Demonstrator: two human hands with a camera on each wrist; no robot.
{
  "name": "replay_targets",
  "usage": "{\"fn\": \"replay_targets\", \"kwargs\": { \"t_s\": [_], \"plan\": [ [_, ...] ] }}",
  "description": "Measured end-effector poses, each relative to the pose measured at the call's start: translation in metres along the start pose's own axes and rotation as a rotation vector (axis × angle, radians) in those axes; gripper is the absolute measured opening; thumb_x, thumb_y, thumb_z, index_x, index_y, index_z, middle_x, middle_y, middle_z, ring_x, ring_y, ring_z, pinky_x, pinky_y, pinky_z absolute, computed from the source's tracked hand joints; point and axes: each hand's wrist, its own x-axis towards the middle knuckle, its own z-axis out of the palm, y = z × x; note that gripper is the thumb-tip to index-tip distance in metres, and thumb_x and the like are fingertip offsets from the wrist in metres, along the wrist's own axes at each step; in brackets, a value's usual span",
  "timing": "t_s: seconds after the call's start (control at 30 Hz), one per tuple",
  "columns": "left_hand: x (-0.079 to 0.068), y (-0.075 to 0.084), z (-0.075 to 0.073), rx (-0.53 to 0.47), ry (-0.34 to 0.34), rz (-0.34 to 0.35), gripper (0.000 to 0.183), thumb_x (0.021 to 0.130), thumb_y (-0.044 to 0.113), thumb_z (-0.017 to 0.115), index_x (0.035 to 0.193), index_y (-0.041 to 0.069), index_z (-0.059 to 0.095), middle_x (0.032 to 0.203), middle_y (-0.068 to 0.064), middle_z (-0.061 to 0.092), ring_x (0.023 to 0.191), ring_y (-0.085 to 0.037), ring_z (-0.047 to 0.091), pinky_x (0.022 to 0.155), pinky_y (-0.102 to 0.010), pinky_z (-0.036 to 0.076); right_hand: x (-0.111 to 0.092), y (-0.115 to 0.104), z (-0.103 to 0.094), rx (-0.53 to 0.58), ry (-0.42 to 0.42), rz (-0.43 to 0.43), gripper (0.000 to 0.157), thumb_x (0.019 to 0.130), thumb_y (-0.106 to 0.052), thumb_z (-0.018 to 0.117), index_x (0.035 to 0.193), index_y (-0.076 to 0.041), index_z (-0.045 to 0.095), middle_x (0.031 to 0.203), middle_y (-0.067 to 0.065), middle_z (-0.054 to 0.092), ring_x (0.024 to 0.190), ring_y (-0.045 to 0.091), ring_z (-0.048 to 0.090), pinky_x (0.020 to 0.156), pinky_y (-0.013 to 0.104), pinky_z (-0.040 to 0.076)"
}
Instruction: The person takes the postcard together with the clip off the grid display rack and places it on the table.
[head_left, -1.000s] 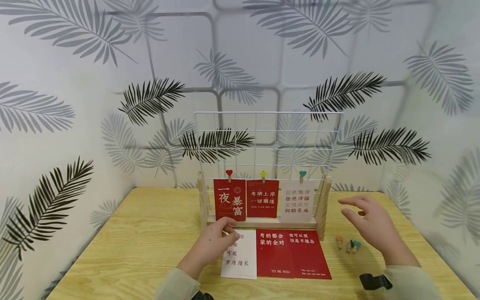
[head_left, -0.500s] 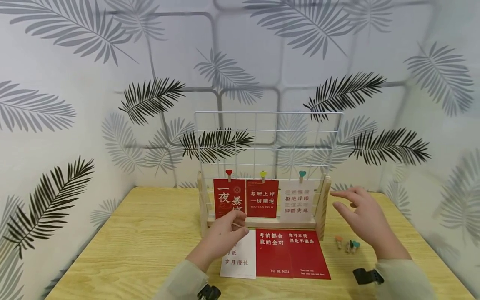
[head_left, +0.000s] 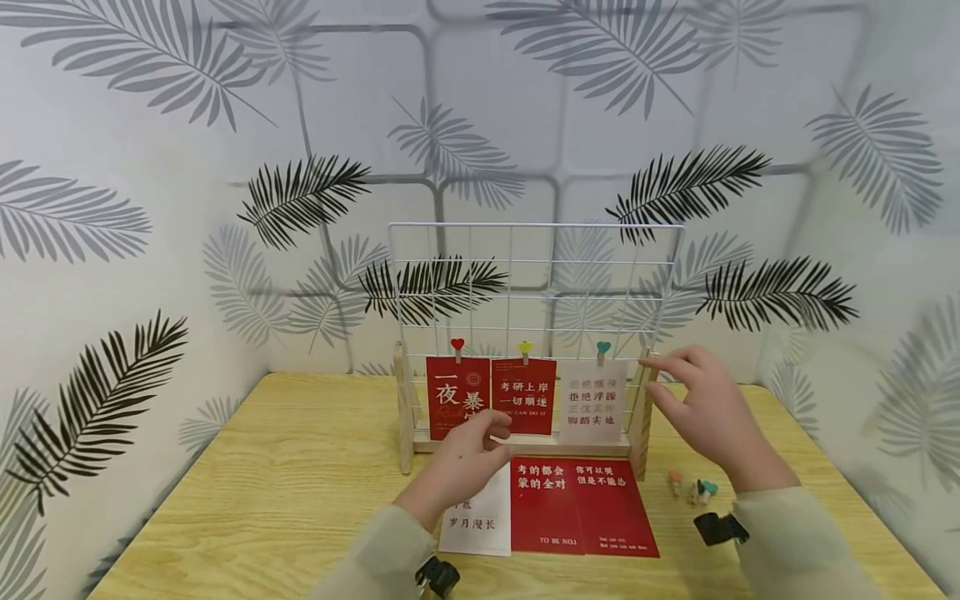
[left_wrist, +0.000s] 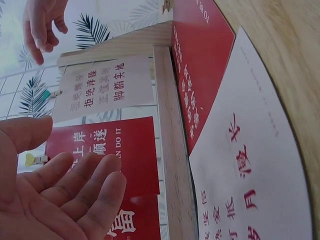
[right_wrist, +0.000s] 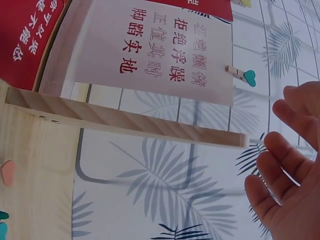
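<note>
Left hand (head_left: 459,460), right hand (head_left: 705,412) hover empty, relaxed — clipping cards (head_left: 524,398) to grid (head_left: 511,297), apparently; next probably needs a clip (head_left: 603,349) pinched

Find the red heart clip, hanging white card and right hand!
Red heart clip (head_left: 457,344), head view: its heart.
Hanging white card (right_wrist: 162,55), right wrist view: its middle.
Right hand (head_left: 703,407), head view: its back.

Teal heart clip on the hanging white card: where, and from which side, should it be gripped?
Probably pinch the teal heart clip at its heart-topped upper end, coming from the front right with the right hand: that end stands above the white card, while the lower end overlaps it.
</note>
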Motion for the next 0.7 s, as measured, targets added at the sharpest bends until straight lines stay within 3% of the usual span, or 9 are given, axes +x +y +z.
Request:
{"fn": "replay_targets", "kwargs": {
  "t_s": [0.27, 0.7],
  "plan": [
    [0.007, 0.006, 0.011, -0.019, -0.009, 0.02, 0.044, 0.098, 0.027, 0.066, 0.138, 0.014, 0.056, 0.129, -0.005, 0.063, 0.111, -0.021, 0.062, 0.089, -0.043, 0.055, 0.017, -0.012, 0.0, -0.063, -0.017, -0.042, 0.032, 0.094, -0.015, 0.071, 0.125, -0.009, 0.071, 0.105, 0.012, 0.061, 0.1, 0.031, 0.051, 0.084, 0.055, 0.044],
    [0.023, 0.016, 0.028, -0.057, -0.025, 0.02, 0.046, 0.099, 0.03, 0.066, 0.142, 0.018, 0.053, 0.13, 0.002, 0.062, 0.115, -0.02, 0.06, 0.094, -0.044, 0.053, 0.044, -0.026, 0.001, -0.173, -0.158, -0.021, 0.039, 0.096, -0.024, 0.068, 0.134, -0.015, 0.067, 0.103, 0.011, 0.066, 0.103, 0.033, 0.055, 0.086, 0.055, 0.049]
  ]
}}
